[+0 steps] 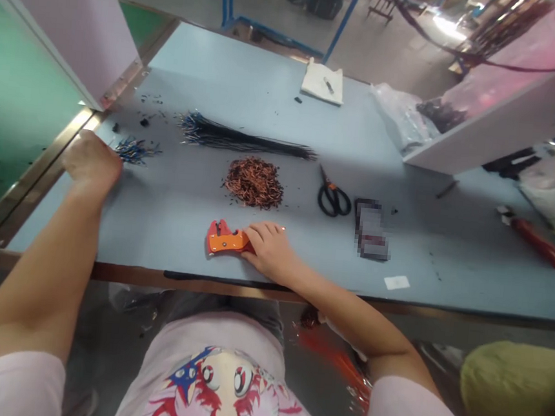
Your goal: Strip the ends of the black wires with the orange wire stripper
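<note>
At the table's left edge, my left hand (92, 158) is closed, its fingers mostly turned away from view. Blue-tipped wire ends (137, 150) fan out from its right side; the rest of these wires is hidden behind the hand and forearm. My right hand (270, 249) wraps round the handles of an orange-and-red wire stripper (226, 242) near the front edge, its jaws pointing left. Just beyond lies a heap of short copper-coloured and dark scraps (255, 182). Farther back, a bundle of black wires (249, 141) stretches across the table, blue and pale ends at the left.
Black-handled scissors (334, 199) and a blurred-out phone-like object (371, 229) lie right of the scraps. Red-handled pliers (537, 237) rest at far right. A white cloth-like sheet (322, 82) is at the back. Upright panels (74, 28) flank the table (159, 223).
</note>
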